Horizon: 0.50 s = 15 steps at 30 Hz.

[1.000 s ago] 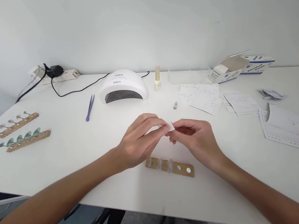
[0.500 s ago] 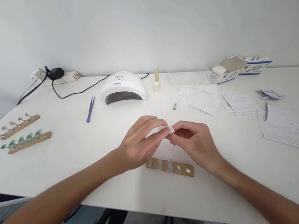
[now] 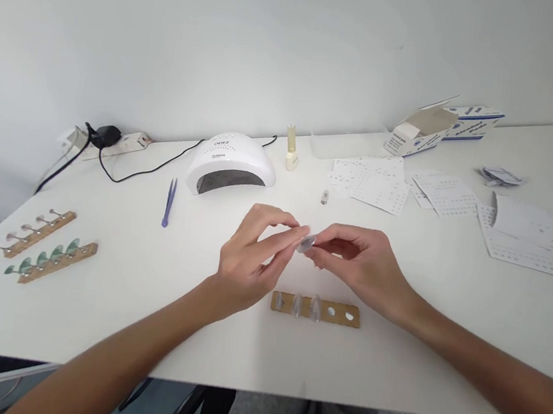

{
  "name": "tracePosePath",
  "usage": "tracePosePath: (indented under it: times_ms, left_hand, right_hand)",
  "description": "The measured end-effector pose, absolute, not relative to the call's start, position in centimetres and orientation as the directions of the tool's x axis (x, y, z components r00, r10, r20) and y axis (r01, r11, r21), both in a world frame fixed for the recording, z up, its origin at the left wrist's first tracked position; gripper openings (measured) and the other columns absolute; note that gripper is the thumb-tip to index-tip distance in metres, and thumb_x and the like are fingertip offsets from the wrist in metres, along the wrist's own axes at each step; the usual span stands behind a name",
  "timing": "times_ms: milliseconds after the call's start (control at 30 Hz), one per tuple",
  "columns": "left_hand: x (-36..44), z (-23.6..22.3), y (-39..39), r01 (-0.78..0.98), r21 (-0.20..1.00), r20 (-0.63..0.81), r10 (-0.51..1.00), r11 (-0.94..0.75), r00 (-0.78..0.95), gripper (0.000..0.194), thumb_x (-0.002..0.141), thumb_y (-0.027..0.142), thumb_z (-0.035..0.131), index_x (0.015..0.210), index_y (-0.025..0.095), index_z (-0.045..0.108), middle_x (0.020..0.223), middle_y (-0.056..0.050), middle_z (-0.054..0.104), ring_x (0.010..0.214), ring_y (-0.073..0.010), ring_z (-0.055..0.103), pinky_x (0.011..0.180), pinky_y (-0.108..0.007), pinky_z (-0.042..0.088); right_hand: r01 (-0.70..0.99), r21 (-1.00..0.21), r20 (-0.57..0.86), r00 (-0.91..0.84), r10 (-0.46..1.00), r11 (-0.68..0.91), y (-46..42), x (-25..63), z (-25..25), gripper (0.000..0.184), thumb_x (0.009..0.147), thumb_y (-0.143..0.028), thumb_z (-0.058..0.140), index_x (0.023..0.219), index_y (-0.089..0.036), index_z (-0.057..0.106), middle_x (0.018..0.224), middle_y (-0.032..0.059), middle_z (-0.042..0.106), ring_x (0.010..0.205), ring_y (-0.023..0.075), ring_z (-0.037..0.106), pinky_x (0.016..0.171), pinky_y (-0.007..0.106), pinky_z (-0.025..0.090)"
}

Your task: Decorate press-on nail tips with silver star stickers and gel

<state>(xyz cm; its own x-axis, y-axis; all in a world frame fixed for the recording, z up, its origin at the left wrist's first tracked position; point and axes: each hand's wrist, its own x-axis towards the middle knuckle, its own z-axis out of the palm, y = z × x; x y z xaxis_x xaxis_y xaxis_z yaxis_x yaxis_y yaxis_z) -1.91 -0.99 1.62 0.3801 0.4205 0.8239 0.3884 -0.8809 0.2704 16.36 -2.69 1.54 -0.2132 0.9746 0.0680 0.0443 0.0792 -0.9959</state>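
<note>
A clear false nail tip [image 3: 307, 243] is held over the middle of the table between my two hands. My left hand [image 3: 260, 255] pinches its left end with thumb and fingers. At the other end, my right hand [image 3: 356, 254] grips it between thumb and forefinger, its remaining fingers curled in. Whether a white wipe is tucked behind the fingers, I cannot see. Below them lies a wooden strip [image 3: 337, 322] with clear nail tips [image 3: 315, 308] standing on its left part and bare round metal discs at its right. Another clear nail tip [image 3: 325, 197] lies beyond my hands.
A white nail lamp [image 3: 235, 151] and a polish bottle [image 3: 290, 158] stand at the back. Purple tweezers [image 3: 168, 204] lie left. Two stands [image 3: 58, 264] hold pink and green nail tips. Sticker sheets [image 3: 377, 182], an open alcohol-pad box [image 3: 416, 140] and sachets [image 3: 499, 176] are at right.
The white wipe seen between my fingers is no longer visible, and the clear nail tip now shows there. My left fingers have shifted slightly left and straightened; the right hand is almost unmoved.
</note>
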Motion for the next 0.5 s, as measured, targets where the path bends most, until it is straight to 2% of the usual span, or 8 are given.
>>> tracePosePath:
  times_ms: [133, 333, 367, 433, 500]
  left_hand:
    - [-1.7, 1.1, -0.8, 0.334, 0.292, 0.814, 0.416, -0.896, 0.404, 0.038, 0.078, -0.005, 0.057, 0.108, 0.017, 0.066, 0.081, -0.006, 0.062, 0.082, -0.0155, 0.057, 0.063, -0.03, 0.051]
    - [-1.7, 1.1, -1.0, 0.325, 0.349, 0.811, 0.457, -0.879, 0.365, 0.038, 0.078, -0.003, 0.058, 0.107, 0.02, 0.068, 0.078, -0.004, 0.06, 0.079, -0.0142, 0.056, 0.062, -0.029, 0.048]
    - [-1.7, 1.2, -1.1, 0.317, 0.395, 0.795, 0.494, -0.862, 0.351, 0.036, 0.079, -0.002, 0.058, 0.105, 0.021, 0.07, 0.077, -0.003, 0.06, 0.078, -0.0137, 0.056, 0.062, -0.028, 0.048]
    - [-1.9, 1.5, -1.1, 0.303, 0.568, 0.709, 0.642, -0.765, 0.291, 0.027, 0.081, 0.005, 0.06, 0.098, 0.022, 0.072, 0.077, -0.003, 0.061, 0.075, -0.0125, 0.056, 0.061, -0.027, 0.046]
    - [-2.1, 1.9, -0.9, 0.263, 0.776, 0.54, 0.82, -0.573, 0.192, 0.014, 0.083, 0.014, 0.063, 0.088, 0.022, 0.074, 0.076, -0.003, 0.061, 0.072, -0.0115, 0.056, 0.061, -0.026, 0.045]
  right_hand:
    - [0.033, -0.993, 0.107, -0.201, 0.974, 0.116, -3.0, 16.2, 1.6, 0.007, 0.075, -0.013, 0.07, 0.073, -0.02, 0.069, 0.07, -0.0036, 0.067, 0.065, 0.0086, 0.06, 0.064, 0.02, 0.048]
    - [-0.045, -0.998, 0.057, -0.139, 0.989, 0.051, -2.4, 16.5, 1.5, 0.007, 0.074, -0.014, 0.072, 0.071, -0.02, 0.069, 0.067, -0.0029, 0.066, 0.059, 0.0092, 0.058, 0.06, 0.022, 0.05]
    - [-0.052, -0.998, 0.044, -0.127, 0.991, 0.037, -2.2, 16.6, 1.5, 0.006, 0.073, -0.015, 0.073, 0.07, -0.019, 0.069, 0.067, -0.0023, 0.067, 0.059, 0.0096, 0.059, 0.06, 0.023, 0.051]
    - [-0.064, -0.998, 0.018, -0.117, 0.993, 0.01, -2.0, 16.7, 1.6, 0.006, 0.073, -0.017, 0.074, 0.07, -0.019, 0.069, 0.068, -0.0015, 0.067, 0.059, 0.0103, 0.059, 0.061, 0.024, 0.052]
    - [-0.071, -0.997, 0.007, -0.123, 0.992, -0.002, -1.9, 16.6, 1.7, 0.007, 0.071, -0.018, 0.075, 0.069, -0.019, 0.069, 0.07, -0.0009, 0.068, 0.059, 0.0103, 0.06, 0.061, 0.024, 0.052]
